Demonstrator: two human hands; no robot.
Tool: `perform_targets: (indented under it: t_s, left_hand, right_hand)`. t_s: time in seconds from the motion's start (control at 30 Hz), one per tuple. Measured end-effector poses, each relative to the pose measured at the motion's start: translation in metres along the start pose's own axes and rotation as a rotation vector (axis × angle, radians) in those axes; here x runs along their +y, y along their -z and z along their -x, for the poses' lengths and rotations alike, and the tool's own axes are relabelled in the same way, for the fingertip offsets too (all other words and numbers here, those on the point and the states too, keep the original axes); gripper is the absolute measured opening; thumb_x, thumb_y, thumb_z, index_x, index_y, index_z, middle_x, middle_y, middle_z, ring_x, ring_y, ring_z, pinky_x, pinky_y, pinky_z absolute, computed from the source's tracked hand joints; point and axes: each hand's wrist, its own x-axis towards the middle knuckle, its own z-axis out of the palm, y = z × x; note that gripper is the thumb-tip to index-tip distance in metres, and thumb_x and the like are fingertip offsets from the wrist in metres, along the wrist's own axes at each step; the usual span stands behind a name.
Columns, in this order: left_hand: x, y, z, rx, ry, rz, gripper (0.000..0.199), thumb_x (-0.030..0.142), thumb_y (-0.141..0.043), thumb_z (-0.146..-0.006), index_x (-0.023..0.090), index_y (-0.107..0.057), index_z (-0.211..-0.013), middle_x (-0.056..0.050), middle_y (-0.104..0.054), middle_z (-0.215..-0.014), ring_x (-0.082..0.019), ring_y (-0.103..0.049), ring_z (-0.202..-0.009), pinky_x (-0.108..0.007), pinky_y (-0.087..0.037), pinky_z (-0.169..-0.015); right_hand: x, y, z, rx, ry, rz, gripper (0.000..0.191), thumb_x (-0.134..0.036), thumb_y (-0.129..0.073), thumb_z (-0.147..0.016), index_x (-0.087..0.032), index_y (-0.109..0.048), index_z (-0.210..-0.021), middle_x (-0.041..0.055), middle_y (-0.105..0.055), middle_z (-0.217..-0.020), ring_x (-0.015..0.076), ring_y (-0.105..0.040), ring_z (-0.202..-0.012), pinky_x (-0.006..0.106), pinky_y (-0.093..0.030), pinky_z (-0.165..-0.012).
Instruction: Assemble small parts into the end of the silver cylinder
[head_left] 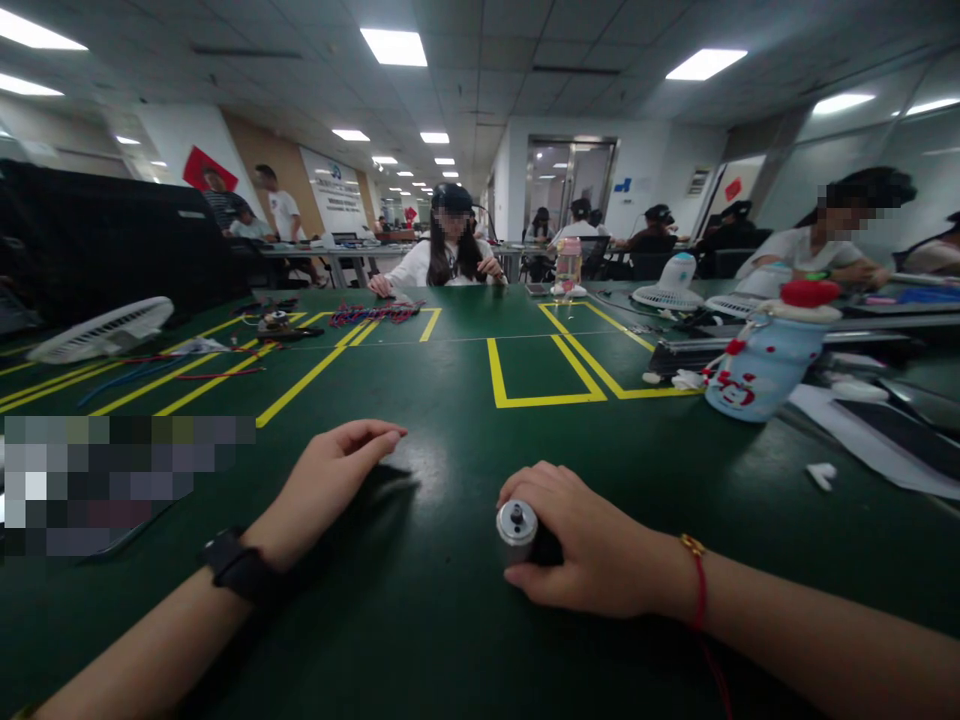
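Note:
My right hand point(574, 535) grips a small silver cylindrical motor point(517, 530) with its fingers wrapped round the body. The motor stands upright at the green tabletop, its end face with a short shaft pointing up. To the left, my left hand point(337, 465) hovers just over the table, apart from the motor. Its fingers are stretched forward with the thumb near the fingertips, and no object shows in it. A black band point(236, 565) is on my left wrist, and a red cord bracelet point(697, 575) is on the right one.
Yellow tape lines point(551, 402) mark the green table point(442, 380). A light blue bottle point(769, 365) stands right, beside papers and metal rails. White fan parts point(105, 330), wires point(375, 314) and a pink-topped bottle point(570, 265) lie or stand farther off. A person point(454, 245) sits opposite.

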Motion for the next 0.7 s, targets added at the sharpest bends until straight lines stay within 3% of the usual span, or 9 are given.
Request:
perform_targets:
  t_s: [0.2, 0.57, 0.7]
  left_hand:
    - [-0.020, 0.008, -0.010, 0.067, 0.084, 0.087, 0.041, 0.050, -0.068, -0.078, 0.018, -0.072, -0.103, -0.009, -0.073, -0.109, -0.024, -0.067, -0.094, -0.031, -0.052, -0.079]
    - [-0.019, 0.006, -0.006, 0.033, 0.064, 0.012, 0.041, 0.052, -0.066, -0.078, 0.019, -0.073, -0.102, -0.008, -0.074, -0.105, -0.028, -0.065, -0.100, -0.037, -0.048, -0.087]
    - [-0.010, 0.003, -0.002, -0.030, 0.000, -0.072, 0.033, 0.049, -0.064, -0.082, 0.021, -0.073, -0.097, -0.008, -0.074, -0.098, -0.029, -0.066, -0.095, -0.040, -0.047, -0.085]
  right_hand:
    - [-0.001, 0.002, 0.000, -0.008, -0.005, -0.013, 0.039, -0.030, -0.073, -0.074, -0.018, -0.056, -0.107, 0.0076, -0.059, -0.106, 0.0237, -0.050, -0.093, 0.039, -0.040, -0.085]
    - [0.000, 0.001, 0.000, -0.006, -0.001, 0.000, 0.037, -0.030, -0.073, -0.073, -0.018, -0.056, -0.104, 0.0067, -0.059, -0.104, 0.0230, -0.050, -0.092, 0.039, -0.040, -0.084]
    - [-0.001, 0.001, 0.000, -0.003, -0.001, 0.006, 0.037, -0.030, -0.073, -0.074, -0.018, -0.056, -0.105, 0.0069, -0.059, -0.104, 0.0229, -0.050, -0.092, 0.038, -0.040, -0.083]
